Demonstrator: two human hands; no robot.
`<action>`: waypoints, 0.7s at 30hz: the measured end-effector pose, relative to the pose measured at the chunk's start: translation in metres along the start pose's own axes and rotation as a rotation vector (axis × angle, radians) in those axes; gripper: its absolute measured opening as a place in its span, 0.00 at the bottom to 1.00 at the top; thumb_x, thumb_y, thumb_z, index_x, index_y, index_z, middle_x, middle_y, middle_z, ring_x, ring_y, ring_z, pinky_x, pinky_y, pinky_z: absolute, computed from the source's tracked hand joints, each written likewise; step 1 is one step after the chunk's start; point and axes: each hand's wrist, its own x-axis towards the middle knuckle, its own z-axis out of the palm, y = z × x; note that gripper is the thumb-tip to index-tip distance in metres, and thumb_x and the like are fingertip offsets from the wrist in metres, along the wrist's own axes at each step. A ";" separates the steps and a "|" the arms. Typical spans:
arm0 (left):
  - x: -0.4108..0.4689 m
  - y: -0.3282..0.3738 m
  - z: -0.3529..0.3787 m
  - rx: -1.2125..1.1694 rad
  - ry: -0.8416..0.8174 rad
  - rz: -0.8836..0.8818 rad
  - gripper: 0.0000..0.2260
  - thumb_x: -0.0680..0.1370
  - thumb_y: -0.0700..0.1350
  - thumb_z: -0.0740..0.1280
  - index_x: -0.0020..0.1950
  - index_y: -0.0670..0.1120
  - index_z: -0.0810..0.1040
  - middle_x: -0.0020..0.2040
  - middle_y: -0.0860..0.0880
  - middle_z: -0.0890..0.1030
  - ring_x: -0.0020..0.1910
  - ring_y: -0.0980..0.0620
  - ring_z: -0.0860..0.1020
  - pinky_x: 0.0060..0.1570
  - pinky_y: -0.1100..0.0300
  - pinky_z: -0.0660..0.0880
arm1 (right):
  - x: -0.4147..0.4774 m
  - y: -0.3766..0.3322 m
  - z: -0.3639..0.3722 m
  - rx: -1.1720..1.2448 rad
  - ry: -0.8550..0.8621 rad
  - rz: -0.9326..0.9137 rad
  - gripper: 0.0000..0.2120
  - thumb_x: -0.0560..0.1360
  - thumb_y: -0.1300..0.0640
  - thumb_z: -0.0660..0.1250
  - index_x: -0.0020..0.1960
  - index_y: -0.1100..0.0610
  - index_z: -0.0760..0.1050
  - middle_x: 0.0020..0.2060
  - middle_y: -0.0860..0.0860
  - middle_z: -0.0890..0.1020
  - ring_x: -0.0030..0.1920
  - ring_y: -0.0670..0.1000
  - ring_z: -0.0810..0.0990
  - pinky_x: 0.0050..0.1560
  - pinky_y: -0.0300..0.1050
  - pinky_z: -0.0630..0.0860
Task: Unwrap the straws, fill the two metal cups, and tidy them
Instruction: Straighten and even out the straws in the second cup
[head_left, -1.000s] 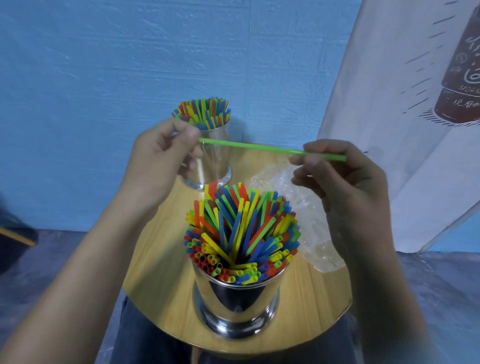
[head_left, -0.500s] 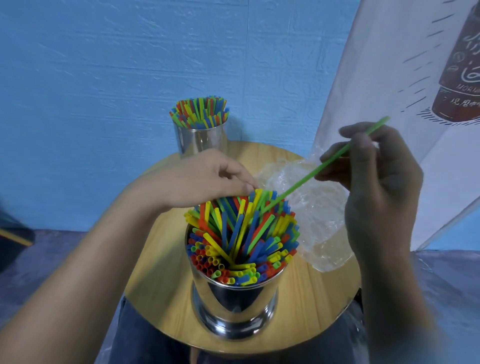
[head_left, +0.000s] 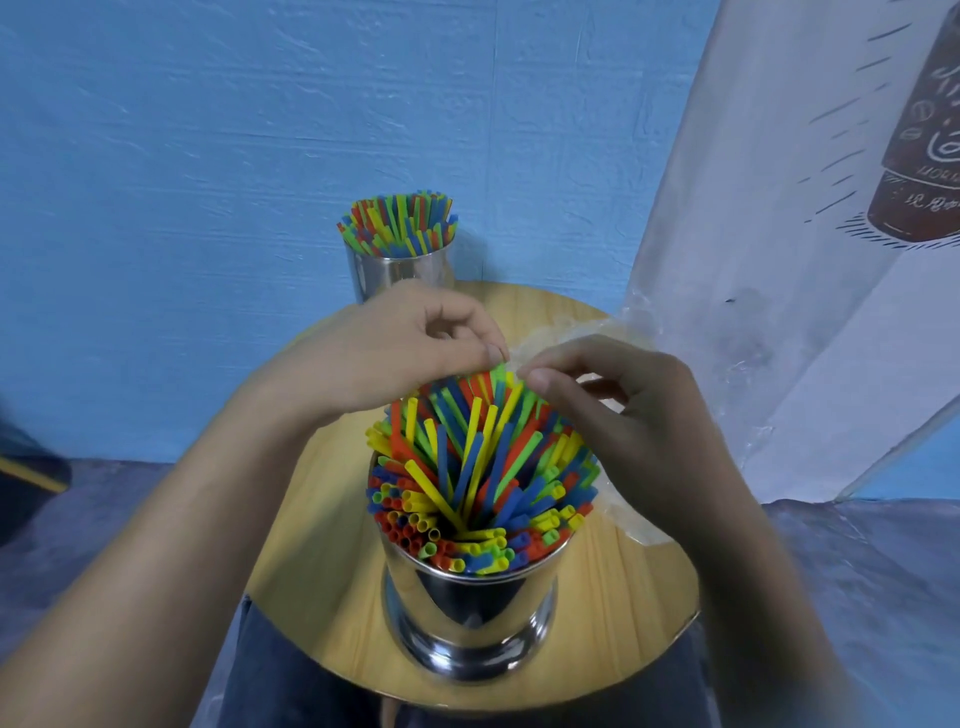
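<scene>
On the round wooden table (head_left: 322, 545), the near metal cup (head_left: 467, 613) is the one being filled, and the job now looks to be seating a green straw (head_left: 497, 371) at the far edge of its bundle. The left hand (head_left: 395, 348) pinches that straw's tip between thumb and forefinger. The right hand (head_left: 623, 410) hovers just right of it, fingers curled; whether it grips anything cannot be told. Best to push straight down into a gap, gently, so neighbours do not splay or buckle. The near cup is crammed with coloured straws (head_left: 467, 467), many leaning crosswise and wanting levelling; the far metal cup (head_left: 400, 270) holds a neater bunch. Crumpled clear wrapping (head_left: 571, 332) lies on the table's right
</scene>
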 end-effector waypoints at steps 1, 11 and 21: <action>0.000 0.000 0.000 -0.017 0.022 0.010 0.04 0.80 0.46 0.71 0.47 0.52 0.86 0.41 0.47 0.83 0.42 0.55 0.80 0.47 0.55 0.76 | 0.000 0.000 0.000 0.004 -0.009 0.005 0.06 0.79 0.47 0.67 0.49 0.45 0.83 0.45 0.41 0.86 0.49 0.47 0.84 0.48 0.55 0.81; -0.004 0.006 0.001 -0.148 0.075 0.145 0.04 0.80 0.44 0.71 0.51 0.46 0.84 0.43 0.36 0.79 0.41 0.48 0.75 0.44 0.53 0.73 | 0.001 0.002 0.003 0.091 0.000 0.062 0.03 0.79 0.51 0.70 0.51 0.45 0.82 0.48 0.42 0.84 0.50 0.46 0.82 0.47 0.43 0.80; -0.007 0.003 0.003 -0.192 0.092 0.195 0.05 0.75 0.49 0.75 0.48 0.49 0.85 0.41 0.41 0.82 0.40 0.53 0.79 0.44 0.61 0.76 | 0.008 -0.002 0.006 0.057 -0.006 0.084 0.09 0.76 0.43 0.68 0.44 0.45 0.83 0.45 0.43 0.85 0.49 0.47 0.84 0.50 0.56 0.82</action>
